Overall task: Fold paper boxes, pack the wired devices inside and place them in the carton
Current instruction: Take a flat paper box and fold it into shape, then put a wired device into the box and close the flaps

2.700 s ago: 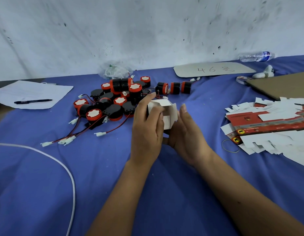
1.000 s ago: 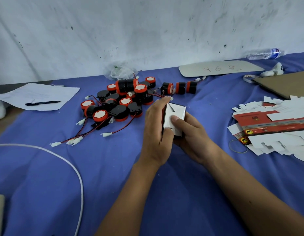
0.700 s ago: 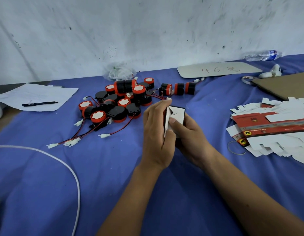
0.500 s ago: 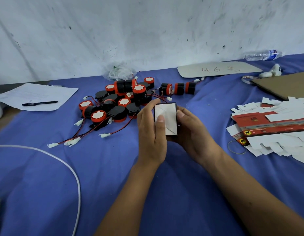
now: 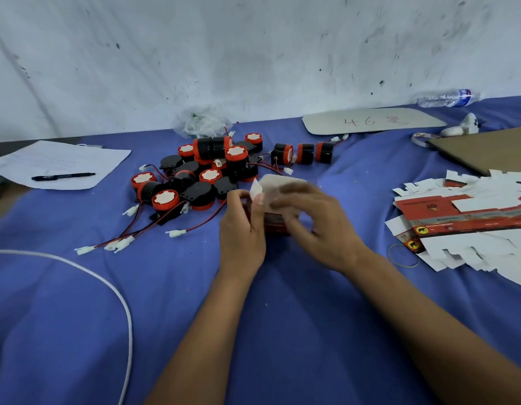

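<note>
A small red and white paper box (image 5: 275,223) sits between my hands at the middle of the blue cloth. My left hand (image 5: 241,229) grips its left side, thumb and fingers at a raised white flap. My right hand (image 5: 314,220) lies over the box's top and right side, blurred by motion, fingers curled on it. A heap of black and red wired devices (image 5: 201,173) with red-black leads and white plugs lies just behind and to the left. Flat box blanks (image 5: 469,220) are piled at the right. The brown carton (image 5: 487,147) shows at the far right.
A paper sheet with a black pen (image 5: 63,176) lies far left. A white cable (image 5: 113,287) curves across the near left. At the back are a clear plastic bag (image 5: 202,124), a cardboard sign (image 5: 370,121), a water bottle (image 5: 446,97), a tape roll (image 5: 422,138). A rubber band (image 5: 402,255) lies near the blanks.
The box has turned from showing its white closed end to lying with its red side toward me. My right hand moved over its top, and a white flap now stands up at the left.
</note>
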A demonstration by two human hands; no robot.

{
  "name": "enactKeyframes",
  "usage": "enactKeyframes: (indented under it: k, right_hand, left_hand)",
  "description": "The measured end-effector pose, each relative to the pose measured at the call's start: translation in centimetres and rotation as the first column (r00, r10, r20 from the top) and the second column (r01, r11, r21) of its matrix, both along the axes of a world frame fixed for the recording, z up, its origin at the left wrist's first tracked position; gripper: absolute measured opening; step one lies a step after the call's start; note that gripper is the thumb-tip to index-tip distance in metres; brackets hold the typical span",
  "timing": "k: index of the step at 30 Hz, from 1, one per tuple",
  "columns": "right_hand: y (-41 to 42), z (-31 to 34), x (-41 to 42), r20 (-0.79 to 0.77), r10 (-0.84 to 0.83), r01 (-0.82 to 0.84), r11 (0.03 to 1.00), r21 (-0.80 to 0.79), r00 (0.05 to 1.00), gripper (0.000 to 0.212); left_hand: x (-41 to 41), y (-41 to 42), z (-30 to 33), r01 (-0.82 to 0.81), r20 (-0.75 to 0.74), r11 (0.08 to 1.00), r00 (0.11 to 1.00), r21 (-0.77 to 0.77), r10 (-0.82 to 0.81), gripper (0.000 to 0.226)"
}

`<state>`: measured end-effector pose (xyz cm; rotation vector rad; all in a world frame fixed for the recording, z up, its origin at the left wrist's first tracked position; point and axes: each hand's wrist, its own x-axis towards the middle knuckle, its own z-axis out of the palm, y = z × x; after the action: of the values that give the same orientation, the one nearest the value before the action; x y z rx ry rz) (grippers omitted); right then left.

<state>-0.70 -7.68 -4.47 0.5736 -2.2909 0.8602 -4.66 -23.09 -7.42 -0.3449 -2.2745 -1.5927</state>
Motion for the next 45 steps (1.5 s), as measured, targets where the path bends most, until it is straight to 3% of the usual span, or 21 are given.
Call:
enactKeyframes:
  k: [2,4,6,7,10,13,15,17,19,21,25,29,32,34,37,39,41,43,45]
  right_hand:
    - [0.9,0.0,-1.4,-0.141,-0.208,0.174,0.96,-0.22,0.968,0.022]
    - [2.7,0.1,-4.5,-0.046,-0.455,0.426,0.86,-0.281,0.889,0.02]
    - [5.1,-0.2,-8.5,0.099,-0.624,0.63,0.776,-0.036,0.775,0.016]
    - [6.4,-0.2,-10.5,0.138,-0.681,0.671,0.732,0.118,0.719,0.027]
    - [9.4,0.0,-15.5,0.266,-0.682,0.578,0.725,0.376,0.682,0.076]
    - [10.0,-0.3,-18.4,0.393,-0.625,0.391,0.754,0.527,0.675,0.098]
    - [9.9,-0.5,-18.8,0.305,-0.694,0.431,0.67,0.604,0.652,0.093]
    - [9.5,0.1,-18.0,0.162,-0.76,0.499,0.555,0.665,0.63,0.063]
    - [8.5,1.2,-16.5,0.174,-0.772,0.496,0.545,0.676,0.611,0.044]
    - [6.9,1.9,-14.1,0.267,-0.748,0.45,0.6,0.661,0.607,0.048]
    - [2.7,1.0,-7.8,0.308,-0.594,0.332,0.726,0.602,0.743,0.03]
    - [1.3,0.7,-3.3,0.334,-0.478,0.342,0.854,0.391,0.812,0.03]
    - [1.8,0.8,-2.2,0.234,-0.535,0.365,0.778,0.512,0.812,0.049]
    - [2.4,0.6,-1.9,0.29,-0.558,0.34,0.761,0.552,0.777,0.059]
    - [3.2,0.4,-1.6,0.328,-0.595,0.27,0.698,0.663,0.733,0.054]
    - [3.3,1.3,-0.7,0.409,-0.446,0.219,0.842,0.493,0.796,0.045]
    - [2.6,2.9,0.7,0.452,-0.182,0.124,0.98,0.157,0.873,0.04]
    - [0.5,4.7,2.0,0.357,0.041,-0.021,0.998,-0.06,0.933,0.037]
    - [-2.4,5.8,2.7,0.268,0.169,-0.129,0.979,-0.16,0.948,0.038]
  left_hand:
    - [-0.5,-0.1,0.1,-0.061,-0.046,0.996,0.997,-0.064,0.058,0.035]
    - [-1.1,-0.1,-0.2,-0.113,-0.081,0.986,0.991,-0.12,0.104,0.031]
    - [-1.2,-0.2,-0.3,-0.135,-0.098,0.983,0.988,-0.123,0.123,0.028]
    - [-1.2,-0.2,-0.3,-0.135,-0.101,0.984,0.987,-0.114,0.124,0.029]
    - [-1.4,-0.1,-0.2,-0.125,-0.055,0.981,0.992,-0.148,0.118,0.051]
    - [-2.1,-0.1,-0.6,-0.131,0.016,0.973,0.991,-0.188,0.136,0.044]
    - [-2.3,-0.1,-0.9,-0.142,0.028,0.973,0.988,-0.184,0.15,0.034]
    - [-2.2,-0.1,-1.0,-0.16,0.022,0.971,0.986,-0.177,0.166,0.024]
    - [-2.0,-0.1,-1.0,-0.163,0.025,0.975,0.985,-0.152,0.169,0.014]
    - [-1.7,-0.2,-0.8,-0.167,0.013,0.977,0.985,-0.135,0.171,0.01]
    - [-1.2,-0.6,-0.6,-0.242,0.006,0.962,0.969,-0.129,0.245,0.013]
    - [-0.1,-1.6,-0.5,-0.298,-0.013,0.935,0.953,-0.192,0.302,0.015]
    - [0.9,-2.4,-0.3,-0.281,-0.015,0.944,0.959,-0.173,0.283,0.011]
    - [1.5,-2.8,-0.3,-0.228,-0.007,0.968,0.973,-0.107,0.229,0.009]
    - [1.8,-2.6,0.0,-0.138,0.07,0.987,0.989,0.088,0.132,0.013]
    - [1.4,-2.2,0.1,-0.136,0.109,0.975,0.987,0.177,0.118,0.012]
    - [1.0,-2.2,-0.1,-0.142,0.125,0.967,0.985,0.211,0.117,0.011]
    - [0.6,-2.3,-0.4,-0.158,0.106,0.958,0.985,0.238,0.136,0.018]
    - [0.4,-2.3,-0.4,-0.157,0.058,0.966,0.987,0.204,0.148,0.018]
